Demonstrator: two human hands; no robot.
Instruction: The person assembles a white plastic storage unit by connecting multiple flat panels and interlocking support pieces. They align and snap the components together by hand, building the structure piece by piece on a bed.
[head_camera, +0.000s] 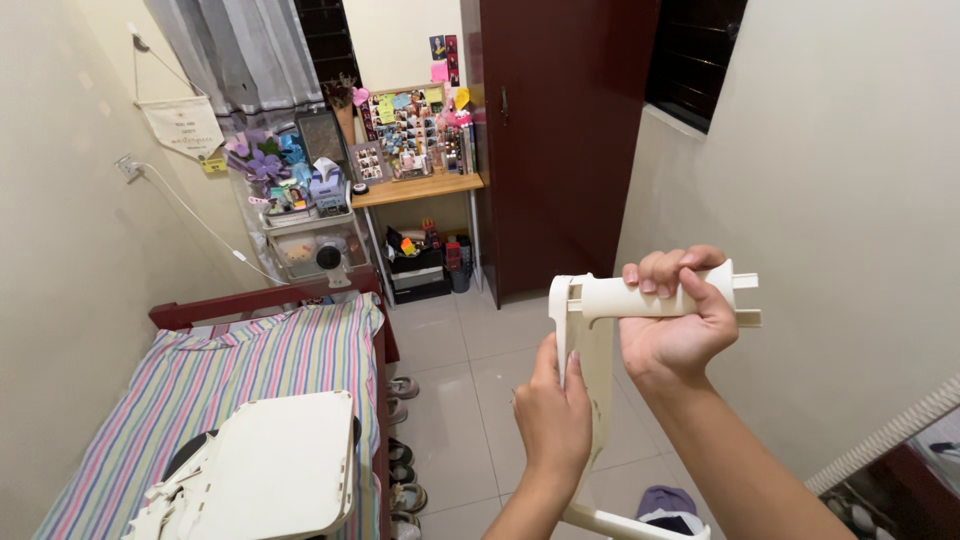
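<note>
Cream plastic, smooth and matt: a chair-like frame part (590, 390), held up in mid-air over the pale tiled floor (450, 400), between bed and wall. Right hand (675, 320) wrapped fully round the round cross bar (660, 297) at the top, fingers curled over from behind, knuckles toward the camera; a firm closed grasp. Bar's long axis roughly level, running left to right, its notched end (745, 295) poking out past the right hand toward the bare wall. Left hand (553, 415) lower and nearer the body, clasped thumb-up about the flat upright leg of the same part, just below the corner where leg met bar. Leg's long axis steep, dropping from that corner down to a foot rail (640, 522) at the bottom edge of the view. Hands close together, at right angles to each other, right above left.

Off to the left, well apart from both hands: a matching cream panel (280, 465) with rounded corners, lying flat on a striped bedspread (240, 370). Sandals (400, 440) lined along the bed's side. Dark red wardrobe (560, 140) beyond, cluttered wooden desk (415, 185) beside it.
</note>
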